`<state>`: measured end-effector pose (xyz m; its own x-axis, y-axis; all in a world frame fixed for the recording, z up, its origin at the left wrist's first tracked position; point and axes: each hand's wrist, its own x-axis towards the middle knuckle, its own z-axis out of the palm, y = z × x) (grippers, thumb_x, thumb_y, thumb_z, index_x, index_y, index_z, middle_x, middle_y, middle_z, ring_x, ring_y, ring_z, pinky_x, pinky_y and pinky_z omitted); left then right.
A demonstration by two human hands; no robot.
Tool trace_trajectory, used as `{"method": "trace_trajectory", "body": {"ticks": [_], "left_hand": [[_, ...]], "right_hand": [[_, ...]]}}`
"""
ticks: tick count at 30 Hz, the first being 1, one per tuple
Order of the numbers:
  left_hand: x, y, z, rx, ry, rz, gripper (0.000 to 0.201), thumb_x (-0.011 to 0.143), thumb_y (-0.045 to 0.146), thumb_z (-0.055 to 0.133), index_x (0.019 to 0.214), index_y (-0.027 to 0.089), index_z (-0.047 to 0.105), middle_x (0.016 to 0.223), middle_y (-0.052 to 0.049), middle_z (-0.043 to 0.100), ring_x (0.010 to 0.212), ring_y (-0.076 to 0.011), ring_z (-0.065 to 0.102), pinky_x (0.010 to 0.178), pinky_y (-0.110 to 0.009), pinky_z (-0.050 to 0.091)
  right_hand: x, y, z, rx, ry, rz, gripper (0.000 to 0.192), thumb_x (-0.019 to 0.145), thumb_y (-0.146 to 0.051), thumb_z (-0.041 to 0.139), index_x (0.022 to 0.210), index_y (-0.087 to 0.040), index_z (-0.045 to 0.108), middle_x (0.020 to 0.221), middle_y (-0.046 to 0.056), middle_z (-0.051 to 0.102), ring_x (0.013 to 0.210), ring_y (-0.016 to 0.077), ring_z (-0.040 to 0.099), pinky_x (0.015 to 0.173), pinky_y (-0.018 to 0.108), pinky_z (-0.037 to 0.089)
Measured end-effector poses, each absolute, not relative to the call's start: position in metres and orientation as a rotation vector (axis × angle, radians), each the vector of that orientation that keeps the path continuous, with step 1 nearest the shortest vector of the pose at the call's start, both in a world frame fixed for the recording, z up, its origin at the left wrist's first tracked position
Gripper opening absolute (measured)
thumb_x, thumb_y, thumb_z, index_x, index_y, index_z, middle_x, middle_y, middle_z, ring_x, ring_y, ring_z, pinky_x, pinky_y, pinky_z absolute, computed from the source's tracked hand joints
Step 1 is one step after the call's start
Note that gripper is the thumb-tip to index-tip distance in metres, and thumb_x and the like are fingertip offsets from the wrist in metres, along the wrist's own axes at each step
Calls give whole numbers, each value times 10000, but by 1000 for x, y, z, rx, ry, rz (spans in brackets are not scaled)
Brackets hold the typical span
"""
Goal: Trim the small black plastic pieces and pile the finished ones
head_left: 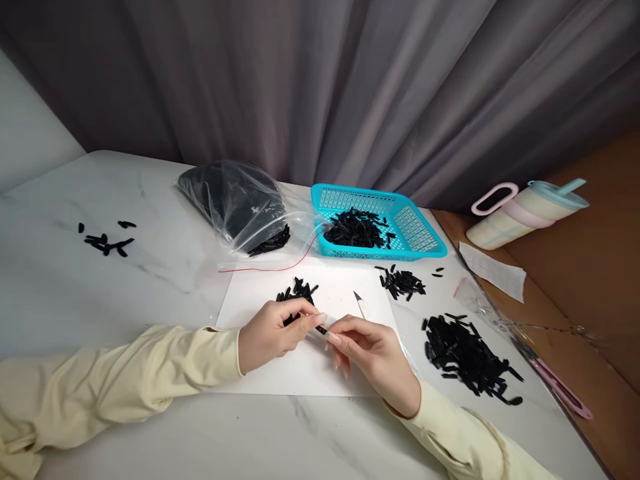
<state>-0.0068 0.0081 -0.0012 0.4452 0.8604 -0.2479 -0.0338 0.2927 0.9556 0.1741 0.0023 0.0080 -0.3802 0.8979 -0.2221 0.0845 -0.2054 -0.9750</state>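
- far left on the table [60, 280] i see a few loose black pieces [105, 241].
- my left hand [273, 333] is closed, pinching a small black piece [320, 329]; its long axis points right, toward the other hand.
- my right hand [373, 353] is curled around a knife [360, 303], blade pointing away, fingertips touching the piece.
- the big pile [467, 360] lies to the right.

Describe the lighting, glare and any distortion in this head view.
Head view: soft, even light with only faint shadows under the left hand and right hand; mild glare on the clear plastic bag; wide-angle bending curves the table edge; the small black pieces stay sharp.
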Motion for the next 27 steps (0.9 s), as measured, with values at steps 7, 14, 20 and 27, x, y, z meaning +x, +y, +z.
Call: {"method": "trace_trajectory", "body": {"ticks": [7,14,20,27], "left_hand": [[-9,7,-1,1252,964,686,257,853,412,486,772,170,510,461,105,278,394,-41,235,366,-174,215],[-10,6,-1,1338,925,638,278,878,396,440,725,166,475,464,103,282,397,-39,235,370,-175,216],[-10,5,-2,1250,901,633,289,881,396,446,715,160,469,459,109,265,390,-29,214,359,-164,191],[-9,4,-2,1229,877,684,277,899,373,425,742,152,482,466,109,265,393,-26,205,361,-159,192]], "right_hand": [[178,1,3,-1136,-1323,1709,232,763,-357,667,710,-134,631,522,-5,567,427,88,482,410,222,412],[176,-1,-4,-1065,-1284,1764,241,787,-354,644,694,-132,630,517,-2,554,428,96,502,389,217,418],[175,-1,-4,-1034,-1265,1805,235,802,-346,632,709,-129,637,538,5,566,430,94,503,387,216,410],[176,1,-5,-1017,-1282,1789,217,814,-320,620,731,-121,641,543,3,562,431,90,495,389,216,411]]}}
